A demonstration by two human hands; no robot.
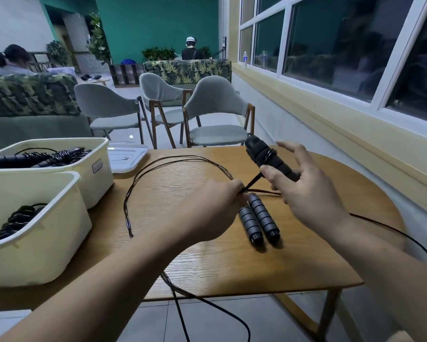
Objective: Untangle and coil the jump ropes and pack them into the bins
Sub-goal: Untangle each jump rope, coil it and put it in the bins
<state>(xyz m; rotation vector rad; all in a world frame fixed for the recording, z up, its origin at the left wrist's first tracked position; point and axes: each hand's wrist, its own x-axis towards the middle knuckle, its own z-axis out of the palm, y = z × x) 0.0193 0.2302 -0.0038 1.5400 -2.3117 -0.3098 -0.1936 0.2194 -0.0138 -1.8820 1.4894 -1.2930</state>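
Right hand [306, 193] fingers clamp black handles [269, 159]; left hand [215, 208] fingers pinch cord [158, 166].

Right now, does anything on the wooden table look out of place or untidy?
Yes. The thin black rope cords lie in loose twisted loops on the wooden table and hang over its near and right edges. The right hand holds black foam handles with cord wound around them.

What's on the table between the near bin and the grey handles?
Head view: loops of thin rope cable on bare table, plus the left hand, between the near bin and grey handles.
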